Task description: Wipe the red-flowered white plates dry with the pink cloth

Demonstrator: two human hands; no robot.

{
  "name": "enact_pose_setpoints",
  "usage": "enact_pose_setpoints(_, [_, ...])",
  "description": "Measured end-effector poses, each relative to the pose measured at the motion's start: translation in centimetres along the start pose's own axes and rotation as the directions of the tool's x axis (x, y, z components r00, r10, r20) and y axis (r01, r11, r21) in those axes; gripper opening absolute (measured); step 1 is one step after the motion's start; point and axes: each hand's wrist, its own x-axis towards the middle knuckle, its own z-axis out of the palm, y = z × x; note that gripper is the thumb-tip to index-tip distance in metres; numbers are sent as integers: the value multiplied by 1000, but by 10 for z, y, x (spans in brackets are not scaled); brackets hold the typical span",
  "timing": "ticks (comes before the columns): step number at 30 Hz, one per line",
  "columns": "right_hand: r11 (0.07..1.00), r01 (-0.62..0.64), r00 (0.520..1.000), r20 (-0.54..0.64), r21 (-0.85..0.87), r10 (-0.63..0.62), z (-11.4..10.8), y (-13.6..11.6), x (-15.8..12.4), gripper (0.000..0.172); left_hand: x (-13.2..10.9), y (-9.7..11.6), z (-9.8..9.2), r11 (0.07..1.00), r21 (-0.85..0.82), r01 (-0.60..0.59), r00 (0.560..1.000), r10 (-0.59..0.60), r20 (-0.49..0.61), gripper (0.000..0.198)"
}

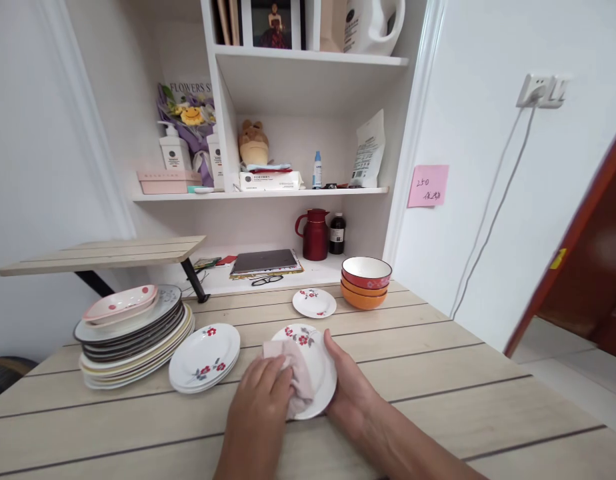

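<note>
A white plate with red flowers [321, 363] is held just above the table, tilted a little towards me. My right hand [355, 397] grips its right edge, thumb along the rim and the other fingers hidden beneath. Pressed on the plate's left part is a pale pink cloth [299, 377], bunched under the curled fingers of my left hand [262, 400]. To the left lies a short stack of matching flowered plates [204, 353]. Another small flowered plate [314, 303] rests behind the held one.
A tall plate stack [138, 353] topped by a pink-rimmed dish stands at left, partly under a raised wooden shelf [108, 252]. Stacked bowls [366, 283] stand at back right. Behind are glasses [268, 281], a laptop [265, 261], a red jug [315, 235] and a dark bottle [337, 235].
</note>
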Motion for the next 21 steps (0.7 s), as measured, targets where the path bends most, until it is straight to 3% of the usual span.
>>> enact_pose_setpoints(7, [999,-22,999,-28,-49,21,9,5,-9,67,8,12,-5,985,-123,-120,991,127,47,35])
enact_pose_setpoints(13, [999,-12,999,37,30,11,11,15,-6,61,9,12,-6,991,-38,126,991,-124,57,28])
enact_pose_setpoints(15, [1000,7,1000,22,22,-7,9,11,-4,62,7,13,-5,988,-25,154,987,-152,44,25])
enact_pose_setpoints(21, [1000,16,998,-66,-1,-16,4,-2,-6,69,3,21,-6,988,-151,26,999,-19,46,23])
